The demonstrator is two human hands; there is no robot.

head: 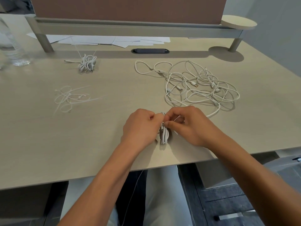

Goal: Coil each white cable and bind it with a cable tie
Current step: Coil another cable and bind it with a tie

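A coiled white cable (164, 133) stands on edge on the desk near the front, between my hands. My left hand (140, 126) grips the coil from the left with curled fingers. My right hand (185, 124) pinches a thin cable tie at the top of the coil; most of the tie is hidden by my fingers. A tangle of loose white cables (195, 84) lies to the right behind my hands. A bound cable bundle (87, 62) sits at the back left. Several loose cable ties (71, 97) lie at the left.
A clear plastic bottle (11, 46) stands at the far left edge. Sheets of paper (114, 40) lie under the raised shelf (130, 26) at the back. A dark cable slot (150, 51) is set in the desk. The desk's front edge (162, 167) runs just below my wrists.
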